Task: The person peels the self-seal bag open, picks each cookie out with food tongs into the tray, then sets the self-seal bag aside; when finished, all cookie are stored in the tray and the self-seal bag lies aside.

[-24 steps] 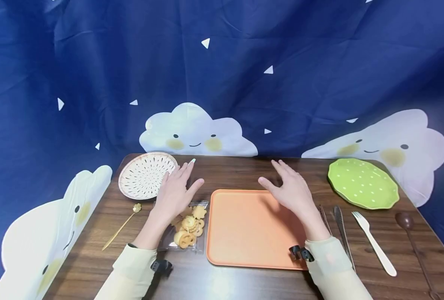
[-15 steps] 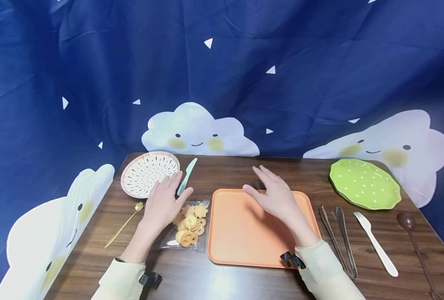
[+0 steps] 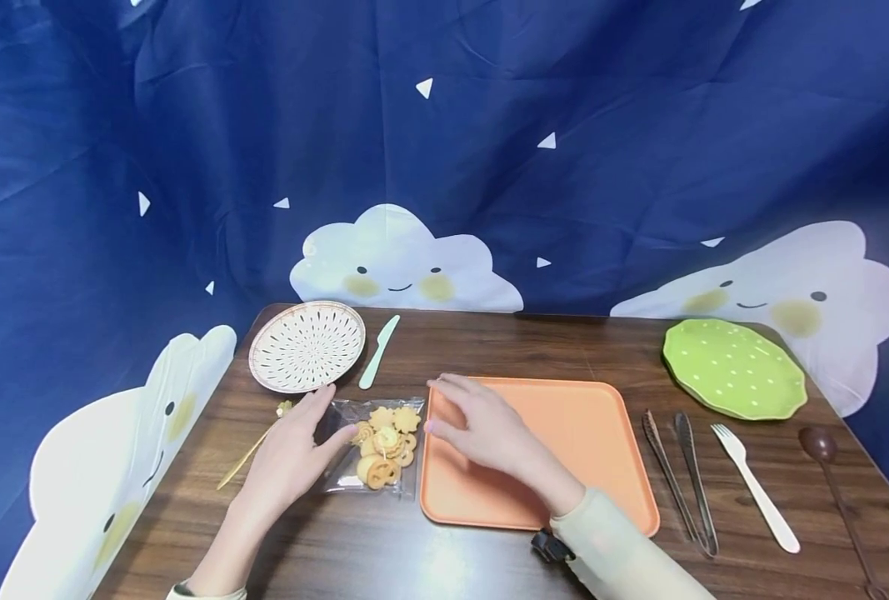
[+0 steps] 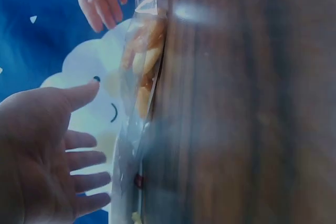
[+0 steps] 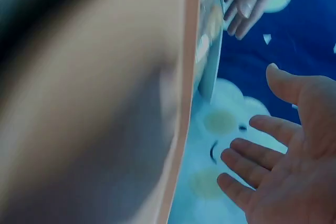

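Both empty, wide and uncurled: bare left hand (image 3: 290,454), bare right hand (image 3: 489,425), flanking clear plastic bag (image 3: 352,408) of golden biscuits (image 3: 384,454) beside orange rectangular tray (image 3: 586,433). Reaching step, seemingly; next move calls for pinching bag's edges. Beyond: mint-green knife (image 3: 379,354).

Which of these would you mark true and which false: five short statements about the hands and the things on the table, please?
1. The left hand holds nothing. True.
2. The right hand grips the fork. False: this hand is empty, and the fork lies on the table.
3. The cookies are inside a clear bag. True.
4. The tongs lie across the orange tray. False: they lie on the table, to the right of the tray.
5. In the head view, the knife is to the right of the white patterned plate. True.
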`<state>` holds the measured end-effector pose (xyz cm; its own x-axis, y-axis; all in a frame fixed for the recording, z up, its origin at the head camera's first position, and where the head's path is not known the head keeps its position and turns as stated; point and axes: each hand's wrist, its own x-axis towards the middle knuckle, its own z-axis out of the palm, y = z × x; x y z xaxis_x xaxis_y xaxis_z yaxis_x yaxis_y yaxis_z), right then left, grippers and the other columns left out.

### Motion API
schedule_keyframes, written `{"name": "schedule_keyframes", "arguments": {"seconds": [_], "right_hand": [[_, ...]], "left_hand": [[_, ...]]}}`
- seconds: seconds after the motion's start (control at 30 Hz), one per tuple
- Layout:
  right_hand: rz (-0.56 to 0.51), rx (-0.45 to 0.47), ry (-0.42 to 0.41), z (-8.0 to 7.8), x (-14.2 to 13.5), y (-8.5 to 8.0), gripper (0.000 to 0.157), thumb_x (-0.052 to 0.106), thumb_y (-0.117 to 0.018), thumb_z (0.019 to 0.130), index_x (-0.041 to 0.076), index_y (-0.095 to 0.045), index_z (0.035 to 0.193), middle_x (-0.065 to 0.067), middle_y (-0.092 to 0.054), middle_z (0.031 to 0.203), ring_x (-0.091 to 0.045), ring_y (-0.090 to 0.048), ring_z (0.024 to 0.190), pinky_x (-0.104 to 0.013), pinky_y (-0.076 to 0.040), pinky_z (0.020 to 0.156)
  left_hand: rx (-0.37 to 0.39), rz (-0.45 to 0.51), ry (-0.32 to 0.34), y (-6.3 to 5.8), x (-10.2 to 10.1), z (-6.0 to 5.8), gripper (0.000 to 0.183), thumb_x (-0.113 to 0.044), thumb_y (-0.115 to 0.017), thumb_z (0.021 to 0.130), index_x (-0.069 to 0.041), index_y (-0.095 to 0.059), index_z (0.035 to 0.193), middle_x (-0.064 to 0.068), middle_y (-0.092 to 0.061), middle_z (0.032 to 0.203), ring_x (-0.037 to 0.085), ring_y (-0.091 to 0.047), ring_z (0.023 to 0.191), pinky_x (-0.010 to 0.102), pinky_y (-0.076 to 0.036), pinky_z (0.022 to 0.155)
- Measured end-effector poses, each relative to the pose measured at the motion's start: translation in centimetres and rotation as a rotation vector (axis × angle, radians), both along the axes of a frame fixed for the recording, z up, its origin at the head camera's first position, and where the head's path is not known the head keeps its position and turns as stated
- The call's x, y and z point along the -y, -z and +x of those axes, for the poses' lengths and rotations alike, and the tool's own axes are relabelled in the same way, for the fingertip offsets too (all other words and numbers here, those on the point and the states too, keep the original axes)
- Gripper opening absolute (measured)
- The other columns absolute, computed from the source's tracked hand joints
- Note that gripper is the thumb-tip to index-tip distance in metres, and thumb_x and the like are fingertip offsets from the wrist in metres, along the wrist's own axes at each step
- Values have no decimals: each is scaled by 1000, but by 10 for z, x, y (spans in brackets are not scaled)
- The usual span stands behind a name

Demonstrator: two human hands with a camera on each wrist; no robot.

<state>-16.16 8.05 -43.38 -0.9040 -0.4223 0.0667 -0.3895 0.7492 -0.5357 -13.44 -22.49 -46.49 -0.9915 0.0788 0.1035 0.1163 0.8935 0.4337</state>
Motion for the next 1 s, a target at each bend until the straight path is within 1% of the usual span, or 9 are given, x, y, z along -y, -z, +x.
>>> {"name": "schedule_keyframes", "arguments": {"seconds": [0.13,0.2,0.27,0.33,0.4,0.53,0.7,0.8,1.0], "right_hand": [[14,-19,-84,9,17,4,58,50,-66,95,28,-53,147,-5,-51,155,-29,-48,144,-55,-40,119],[14,-32,-120,13,23,4,54,45,-69,94,26,-58,142,-4,-60,144,-24,-57,133,-50,-48,112],[21,-54,-156,17,29,6,48,41,-71,93,23,-63,137,-2,-66,130,-18,-62,117,-42,-54,100],[33,-75,-190,19,34,7,42,39,-73,92,23,-68,130,3,-67,117,-11,-61,102,-33,-55,88],[47,-89,-228,21,38,9,36,38,-74,91,23,-72,124,6,-67,111,-7,-57,94,-27,-52,82],[74,-107,-307,24,44,15,28,34,-76,89,27,-76,116,8,-67,104,-3,-56,90,-22,-51,80],[115,-127,-365,24,50,20,23,31,-77,89,31,-77,112,12,-66,103,-1,-59,93,-21,-53,83],[126,-133,-387,24,52,22,20,29,-78,88,32,-78,108,14,-65,101,-1,-58,93,-20,-53,82],[157,-142,-421,24,53,21,13,26,-77,87,33,-79,99,14,-61,93,-1,-55,87,-20,-51,77]], "left_hand": [[48,17,6,0,4,15,87,-72,-58,90,-20,-37,157,14,-44,160,38,-45,147,60,-38,118],[67,27,17,-1,4,21,87,-70,-60,89,-21,-38,157,13,-46,159,38,-47,145,60,-39,117],[75,24,30,-1,4,26,85,-69,-61,90,-21,-39,156,14,-47,158,38,-48,144,61,-40,116],[84,23,38,-1,3,30,83,-67,-62,90,-21,-40,155,13,-48,158,38,-48,144,61,-41,116],[85,16,45,-1,2,34,80,-65,-62,91,-21,-42,154,11,-49,157,36,-49,144,60,-42,115],[69,-4,57,0,-1,40,72,-61,-64,92,-22,-49,150,5,-52,156,31,-51,143,57,-44,114],[37,-49,65,2,-3,44,67,-56,-69,90,-22,-55,146,1,-55,153,28,-54,141,55,-47,112],[54,-70,66,5,-2,43,68,-55,-70,89,-22,-54,146,2,-54,154,28,-54,141,55,-47,112],[93,-102,52,11,2,40,71,-55,-73,86,-22,-55,146,0,-52,156,30,-54,141,56,-48,110]]}}
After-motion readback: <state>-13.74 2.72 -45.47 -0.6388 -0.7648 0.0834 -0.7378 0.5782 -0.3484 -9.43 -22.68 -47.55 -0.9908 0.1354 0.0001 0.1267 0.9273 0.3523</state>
